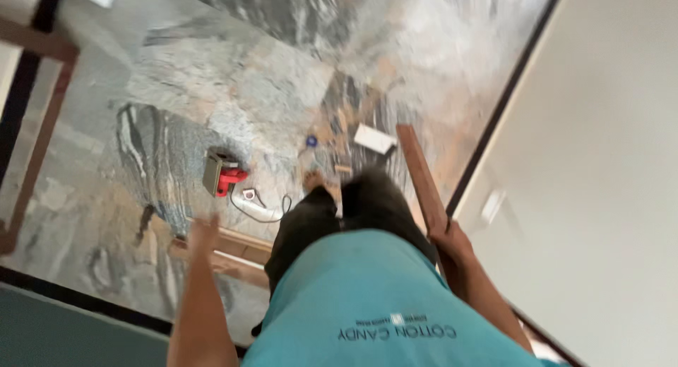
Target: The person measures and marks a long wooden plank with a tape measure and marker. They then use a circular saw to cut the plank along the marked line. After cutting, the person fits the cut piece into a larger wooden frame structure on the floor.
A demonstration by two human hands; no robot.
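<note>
I look straight down my teal shirt and dark trousers at a marbled stone floor (212, 77). My right hand (448, 238) grips a long brown wooden strip (420, 173) that leans along the white wall. My left hand (205, 234) hangs free with fingers apart, blurred, above two wooden strips (236, 252) lying on the floor. One bare foot (314, 180) shows ahead of my legs.
A red and grey power tool (222, 175) lies on the floor with a white extension cord (261, 208) beside it. A white flat piece (374, 137) and a small blue object (311, 140) lie farther off. A wooden frame (42, 127) stands at left, a white wall (600, 162) at right.
</note>
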